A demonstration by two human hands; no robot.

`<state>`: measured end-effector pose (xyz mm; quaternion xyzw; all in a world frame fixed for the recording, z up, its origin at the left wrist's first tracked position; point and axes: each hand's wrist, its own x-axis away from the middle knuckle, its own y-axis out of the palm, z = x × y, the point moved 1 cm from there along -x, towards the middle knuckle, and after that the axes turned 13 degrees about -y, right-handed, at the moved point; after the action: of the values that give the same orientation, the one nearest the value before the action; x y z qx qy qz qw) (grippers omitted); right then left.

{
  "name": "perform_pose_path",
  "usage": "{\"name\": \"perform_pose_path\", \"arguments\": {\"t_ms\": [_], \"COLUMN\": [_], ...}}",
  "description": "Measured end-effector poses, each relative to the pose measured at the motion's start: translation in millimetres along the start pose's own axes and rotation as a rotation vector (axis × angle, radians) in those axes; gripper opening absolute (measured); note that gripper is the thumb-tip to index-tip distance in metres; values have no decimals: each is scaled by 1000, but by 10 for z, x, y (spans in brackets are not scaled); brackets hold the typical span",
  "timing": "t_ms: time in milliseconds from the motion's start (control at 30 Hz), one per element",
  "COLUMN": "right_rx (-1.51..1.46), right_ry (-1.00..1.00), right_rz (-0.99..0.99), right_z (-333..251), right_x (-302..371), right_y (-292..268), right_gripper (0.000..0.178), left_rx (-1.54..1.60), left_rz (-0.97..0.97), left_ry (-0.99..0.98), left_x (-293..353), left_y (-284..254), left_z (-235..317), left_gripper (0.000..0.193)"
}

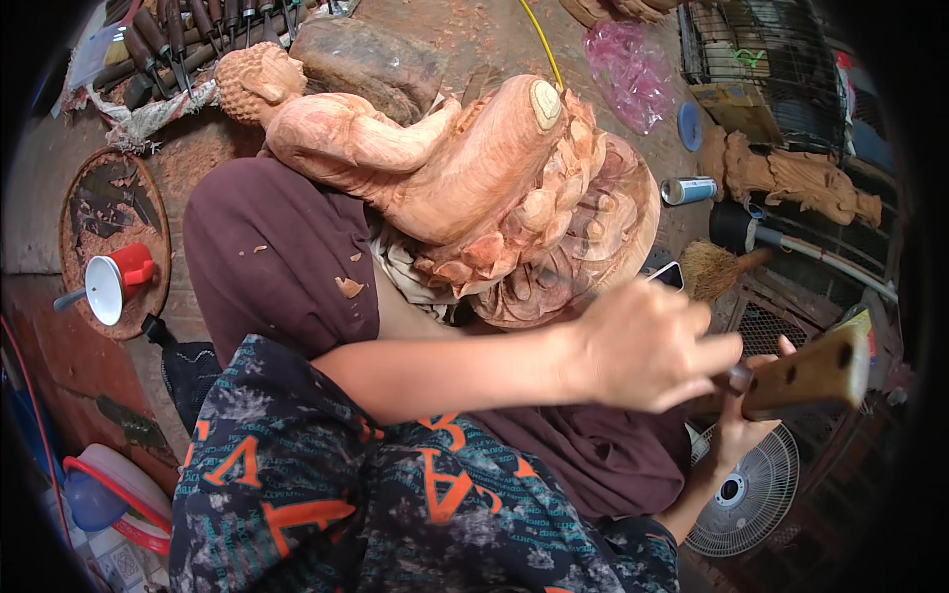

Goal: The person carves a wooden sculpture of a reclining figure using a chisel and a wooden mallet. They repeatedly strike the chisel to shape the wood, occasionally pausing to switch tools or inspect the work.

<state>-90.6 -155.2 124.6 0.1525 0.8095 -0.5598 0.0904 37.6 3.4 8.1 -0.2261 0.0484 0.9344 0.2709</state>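
Note:
A carved wooden statue (425,173) of a seated figure with curled hair lies on its side in front of me, its petalled base (608,212) toward the right. My left arm crosses my lap to the right. Slightly blurred, my left hand (647,346) has its fingers curled round a tool whose dark, round end (737,376) shows beside them; the tool's kind is hidden. My right hand (741,425), partly covered, is wrapped round a long wooden block (806,374) with dark spots along its side. Both hands are close together, right of the statue.
Chisels (183,40) lie in a row at the back left. On a round tray (163,227) with wood chips stands a red mug (124,282). A fan (746,489) is below my right hand. To the right are a brush (717,269), a can (689,190) and another carving (796,178).

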Motion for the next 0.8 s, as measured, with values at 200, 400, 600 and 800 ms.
{"name": "perform_pose_path", "arguments": {"t_ms": [200,400,600,800], "right_rx": [-25,-153,267,172], "right_ry": [30,-135,-229,-129], "right_rz": [76,121,-119,-139], "right_z": [-168,-211,72,150], "right_x": [-70,-83,180,211], "right_y": [53,68,-59,-55], "right_gripper": [62,61,40,44], "left_rx": [186,233,266,120], "left_rz": [16,52,11,137], "left_ry": [223,122,156,208], "left_x": [-73,-70,-37,-17], "left_y": [29,-21,-51,7], "left_z": [-50,-191,-244,-170], "left_gripper": [37,36,39,35]}}
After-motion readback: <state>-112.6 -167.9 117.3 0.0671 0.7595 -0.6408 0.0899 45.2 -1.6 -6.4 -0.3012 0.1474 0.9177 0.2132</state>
